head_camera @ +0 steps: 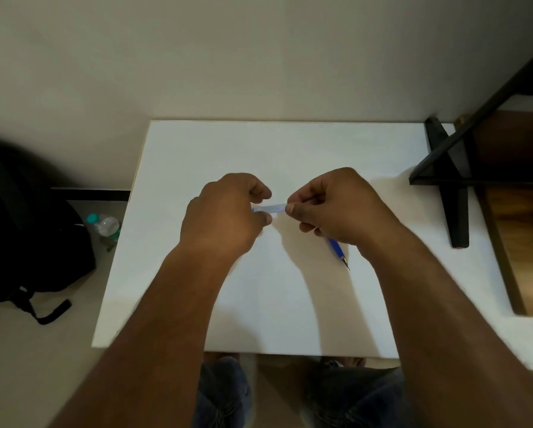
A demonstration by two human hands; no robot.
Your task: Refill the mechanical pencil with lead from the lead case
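Note:
A small clear lead case [272,208] with a blue end is held level above the white table [172,168], between both hands. My left hand [225,216] pinches its left, blue end. My right hand [336,206] pinches its right end between thumb and forefinger. The blue mechanical pencil [339,251] lies on the table under my right hand, tip pointing toward the near right; its upper part is hidden by the hand.
A black backpack [27,230] and a clear water bottle [104,225] sit on the floor left of the table. A black frame [447,180] and a wooden surface [521,211] stand at the right. My knees show below the near table edge.

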